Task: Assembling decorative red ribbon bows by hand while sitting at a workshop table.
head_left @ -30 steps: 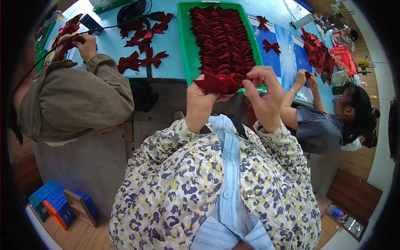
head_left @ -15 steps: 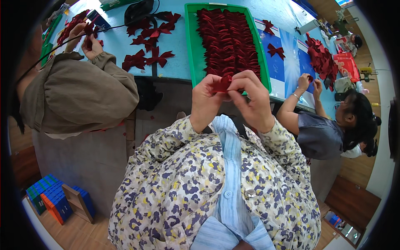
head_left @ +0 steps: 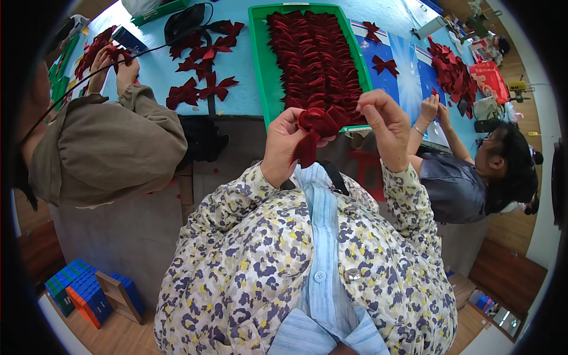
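Observation:
A dark red fabric bow (head_left: 321,123) is held in my left hand (head_left: 280,147), its loops up and one tail hanging down by the palm. To the right of it, apart from the bow, my right hand (head_left: 387,130) is raised with thumb and forefinger pinched together. Whatever lies between those fingertips, if anything, is too small to make out. Just beyond both hands stands a green tray (head_left: 258,71), with tight rows of dark red bows (head_left: 313,59) packed in it.
Loose bows (head_left: 216,87) lie left of the tray on the light blue table (head_left: 241,106). On the right are single bows (head_left: 385,66) on a blue-and-white sheet and a heap of bows (head_left: 452,71). Co-workers sit on both sides, one in a brown sleeve (head_left: 112,142), one in grey (head_left: 452,183).
My hands were together at a red piece; now the right hand has moved away to the right, and the bow shows fully in the left. The view has shifted slightly.

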Tool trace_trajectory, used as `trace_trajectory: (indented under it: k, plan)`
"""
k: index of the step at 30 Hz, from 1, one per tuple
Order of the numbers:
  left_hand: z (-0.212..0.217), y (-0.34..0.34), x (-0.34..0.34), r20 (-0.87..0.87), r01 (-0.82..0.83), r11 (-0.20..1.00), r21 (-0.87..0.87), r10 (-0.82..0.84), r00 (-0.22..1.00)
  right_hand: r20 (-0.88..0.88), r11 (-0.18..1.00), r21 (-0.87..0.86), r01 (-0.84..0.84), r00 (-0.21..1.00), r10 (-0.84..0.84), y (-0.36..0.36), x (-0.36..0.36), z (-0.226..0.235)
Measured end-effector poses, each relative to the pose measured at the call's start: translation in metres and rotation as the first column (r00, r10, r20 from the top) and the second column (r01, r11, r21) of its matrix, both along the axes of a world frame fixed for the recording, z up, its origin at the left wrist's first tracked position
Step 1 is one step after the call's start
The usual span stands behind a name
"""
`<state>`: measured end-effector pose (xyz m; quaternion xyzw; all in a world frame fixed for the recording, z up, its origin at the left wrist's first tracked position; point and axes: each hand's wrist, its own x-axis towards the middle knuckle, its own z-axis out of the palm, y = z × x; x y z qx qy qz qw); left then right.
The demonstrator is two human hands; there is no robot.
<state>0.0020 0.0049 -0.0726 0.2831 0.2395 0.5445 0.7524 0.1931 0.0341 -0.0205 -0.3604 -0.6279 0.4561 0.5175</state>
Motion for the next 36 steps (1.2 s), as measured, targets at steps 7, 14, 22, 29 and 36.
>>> trace_trajectory:
  k: [7,14,22,29,36]
  plan:
    - [0.006,0.0,-0.002,-0.205,-0.186,0.98,0.075,0.198,0.959,0.338,0.982,0.187,-0.039,0.941,-0.027,-0.027,-0.025,0.018]
    - [0.003,0.0,-0.003,-0.36,-0.341,0.923,0.176,0.383,0.851,0.542,0.886,0.46,-0.057,0.808,-0.23,-0.024,-0.063,0.024]
    - [0.011,-0.005,-0.017,-0.677,-0.24,0.812,0.532,0.579,0.455,0.658,0.915,0.402,-0.011,0.698,-0.281,-0.025,-0.079,0.021]
    - [0.017,-0.005,-0.019,-0.628,-0.217,0.744,0.632,0.656,0.419,0.583,0.59,0.794,-0.146,0.455,-0.673,-0.029,-0.08,0.011]
    - [0.012,-0.005,-0.022,-0.62,-0.184,0.73,0.658,0.664,0.418,0.525,0.741,0.67,0.047,0.676,-0.517,-0.031,-0.08,0.016]
